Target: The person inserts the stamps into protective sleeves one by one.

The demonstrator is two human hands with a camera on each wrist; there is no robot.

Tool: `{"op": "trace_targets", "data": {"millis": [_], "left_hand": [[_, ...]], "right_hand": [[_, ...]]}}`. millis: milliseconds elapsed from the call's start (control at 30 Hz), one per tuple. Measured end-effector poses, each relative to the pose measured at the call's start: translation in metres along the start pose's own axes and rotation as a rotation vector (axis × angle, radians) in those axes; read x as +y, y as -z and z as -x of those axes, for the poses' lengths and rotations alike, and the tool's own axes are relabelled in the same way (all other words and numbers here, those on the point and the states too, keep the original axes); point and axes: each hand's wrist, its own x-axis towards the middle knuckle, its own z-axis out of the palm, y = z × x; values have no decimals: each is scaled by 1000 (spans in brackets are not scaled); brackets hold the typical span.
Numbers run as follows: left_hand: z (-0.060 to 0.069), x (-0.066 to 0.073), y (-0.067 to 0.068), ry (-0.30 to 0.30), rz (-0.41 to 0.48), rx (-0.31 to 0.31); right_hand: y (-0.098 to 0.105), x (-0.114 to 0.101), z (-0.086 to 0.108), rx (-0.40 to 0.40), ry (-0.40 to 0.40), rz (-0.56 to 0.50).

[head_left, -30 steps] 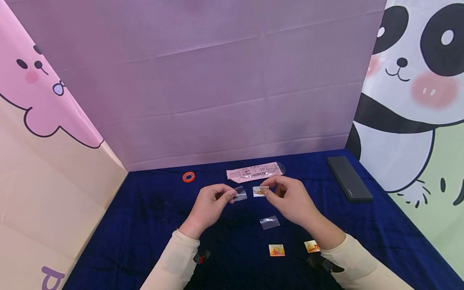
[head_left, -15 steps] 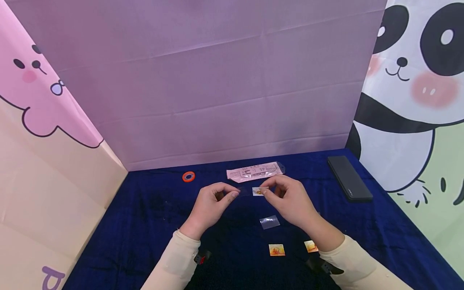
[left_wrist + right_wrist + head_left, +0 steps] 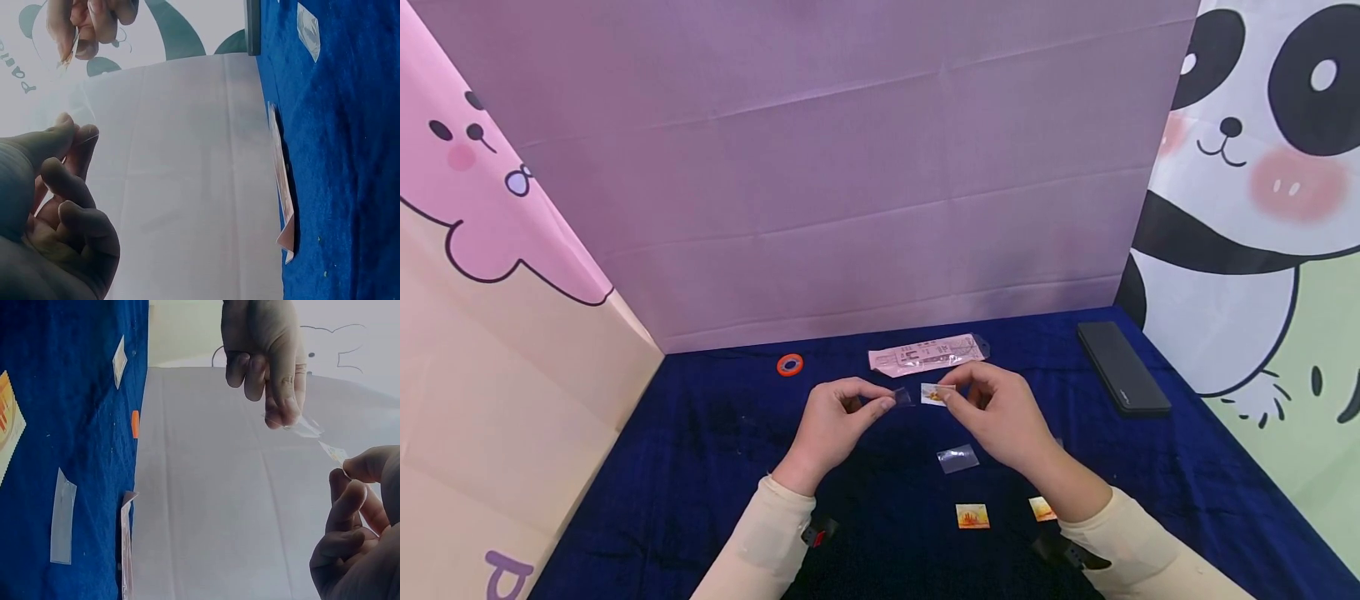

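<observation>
My left hand [image 3: 835, 421] pinches a small clear plastic sleeve [image 3: 903, 397] by its edge, between thumb and index finger. Facing it, my right hand [image 3: 1003, 412] pinches a small stamp [image 3: 931, 393] with a white border, partly covered by the fingertips. Both are held up off the cloth, and a narrow gap separates them in the head view. In the right wrist view the stamp [image 3: 334, 452] points its corner toward the sleeve [image 3: 307, 428]. Below the hands lie another clear sleeve [image 3: 958, 459], a yellow-orange stamp [image 3: 973, 517] and a second stamp [image 3: 1042, 508], half hidden by my right wrist.
A pink printed packet [image 3: 925, 356] lies behind the hands, and an orange tape roll [image 3: 790, 365] lies back left. Toward the right edge sits a flat black case [image 3: 1123, 371]. Dark blue cloth [image 3: 700, 483] covers the table, with fabric walls on three sides.
The sleeve in my left fingers has changed its tilt: it caught the light, turned faint, and now shows dark and clear. Both hands stay almost in place, the stamp shifting very slightly left.
</observation>
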Motion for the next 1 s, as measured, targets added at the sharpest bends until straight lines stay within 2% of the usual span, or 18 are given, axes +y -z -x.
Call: {"op": "trace_targets", "data": {"millis": [300,1000], "left_hand": [[0,-3,0,-14,12,-6],[1,-2,0,10,14,-19]], "right_hand": [[-3,-3,1,-26,-18,-5],[-9,-1,1,-62,-40,8]]}}
